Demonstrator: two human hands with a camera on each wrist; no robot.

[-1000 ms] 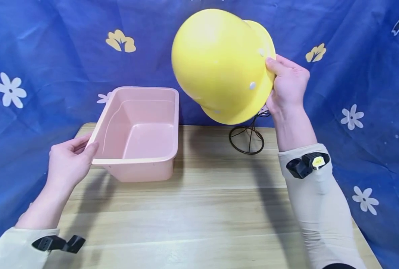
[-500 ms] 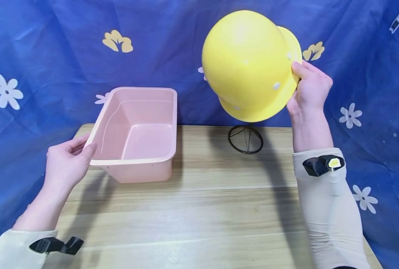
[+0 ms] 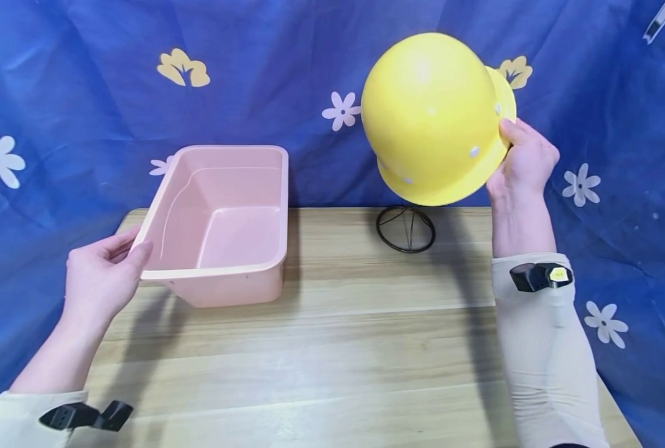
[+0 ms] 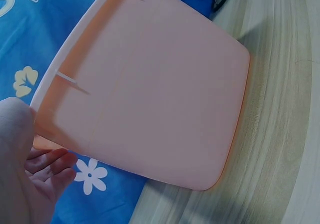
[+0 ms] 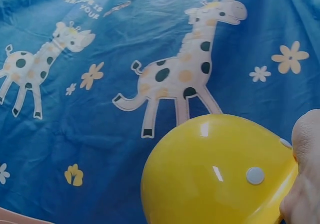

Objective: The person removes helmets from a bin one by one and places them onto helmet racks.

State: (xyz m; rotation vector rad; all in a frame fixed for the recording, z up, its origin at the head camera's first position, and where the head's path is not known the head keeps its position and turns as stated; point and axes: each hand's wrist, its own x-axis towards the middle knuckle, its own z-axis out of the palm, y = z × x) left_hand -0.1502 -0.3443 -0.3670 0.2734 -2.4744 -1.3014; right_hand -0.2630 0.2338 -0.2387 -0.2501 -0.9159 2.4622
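A yellow hard hat is held up in the air by my right hand, which pinches its brim with the thumb on the upper side. Below the hard hat a thin black wire stand rests on the table; its upper part is hidden behind the hat. At the left my left hand grips the near left corner of a pink plastic basin. In the left wrist view the basin's outer wall fills the middle, with curled fingers beneath its rim.
A light wood-grain table carries the basin and the stand. Behind it hangs a blue cloth printed with flowers, and giraffes show on it in the right wrist view.
My right hand has carried the hard hat to the right, over the wire stand, and the hat has lowered slightly in the last half second. My left hand keeps its hold on the basin.
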